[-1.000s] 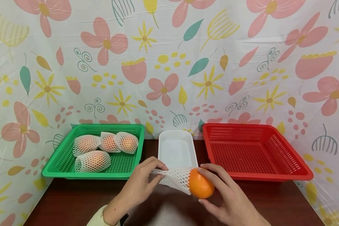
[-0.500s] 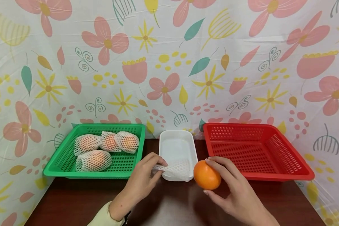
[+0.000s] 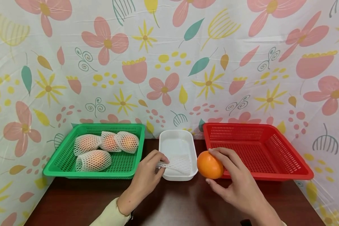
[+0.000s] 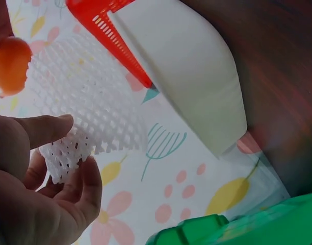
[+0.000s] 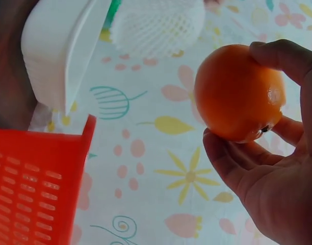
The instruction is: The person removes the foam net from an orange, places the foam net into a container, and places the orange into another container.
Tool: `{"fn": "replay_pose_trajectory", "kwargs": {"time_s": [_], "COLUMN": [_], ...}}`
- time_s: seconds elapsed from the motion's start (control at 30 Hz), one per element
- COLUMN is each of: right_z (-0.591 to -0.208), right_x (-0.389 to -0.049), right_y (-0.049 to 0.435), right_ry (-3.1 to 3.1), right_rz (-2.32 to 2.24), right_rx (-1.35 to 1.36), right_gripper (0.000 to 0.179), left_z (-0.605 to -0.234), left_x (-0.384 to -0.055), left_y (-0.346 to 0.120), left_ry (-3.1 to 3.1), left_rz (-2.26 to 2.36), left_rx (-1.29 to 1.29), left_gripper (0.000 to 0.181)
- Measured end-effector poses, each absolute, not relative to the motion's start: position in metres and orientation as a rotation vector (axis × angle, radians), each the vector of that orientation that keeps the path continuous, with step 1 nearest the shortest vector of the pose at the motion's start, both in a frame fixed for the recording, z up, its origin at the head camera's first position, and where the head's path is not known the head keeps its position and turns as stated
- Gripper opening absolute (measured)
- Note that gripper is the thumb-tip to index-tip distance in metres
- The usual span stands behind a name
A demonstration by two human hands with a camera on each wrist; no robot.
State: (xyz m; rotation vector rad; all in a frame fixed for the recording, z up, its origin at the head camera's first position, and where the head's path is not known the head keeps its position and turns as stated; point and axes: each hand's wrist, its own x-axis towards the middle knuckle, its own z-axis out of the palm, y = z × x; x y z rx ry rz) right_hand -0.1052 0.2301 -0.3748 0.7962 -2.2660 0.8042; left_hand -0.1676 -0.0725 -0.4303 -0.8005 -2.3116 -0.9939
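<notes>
My left hand pinches one end of a white foam net sleeve, which hangs limp above the near part of a white tray. The left wrist view shows the sleeve spread out, with nothing inside it. With thumb and fingers around it, my right hand grips a bare orange, just right of the tray and in front of the red basket. In the right wrist view the orange is smooth and shiny, with a small dark spot low on its side.
At the left a green basket holds several round fruits in white foam nets. A dark wooden table lies under everything. A floral cloth hangs close behind the baskets and tray.
The orange has come out of the foam net sleeve and moved right and up with my right hand. My left hand has moved slightly right, with the loose sleeve above the tray.
</notes>
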Motion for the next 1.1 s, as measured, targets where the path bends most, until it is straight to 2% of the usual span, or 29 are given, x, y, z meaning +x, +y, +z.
{"fn": "replay_pose_trajectory", "kwargs": {"time_s": [0.13,0.33,1.1], "right_z": [-0.371,-0.373,-0.383], "right_x": [-0.108,-0.116,-0.144], "right_y": [0.232,0.235,0.261], "right_ry": [-2.307,-2.386,-2.399], "right_rz": [0.786,0.758,0.641], "right_rx": [0.730,0.634,0.543], "right_gripper": [0.085,0.085,0.088], "left_z": [-0.434,-0.441,-0.467], "left_x": [-0.172,-0.180,-0.191], "left_y": [-0.069,-0.064,-0.049], "left_ry": [-2.307,-2.300,-2.407], "left_rz": [-0.979,-0.987,-0.964], "left_rx": [-0.789,-0.800,-0.844], "left_gripper": [0.033,0.035,0.034]}}
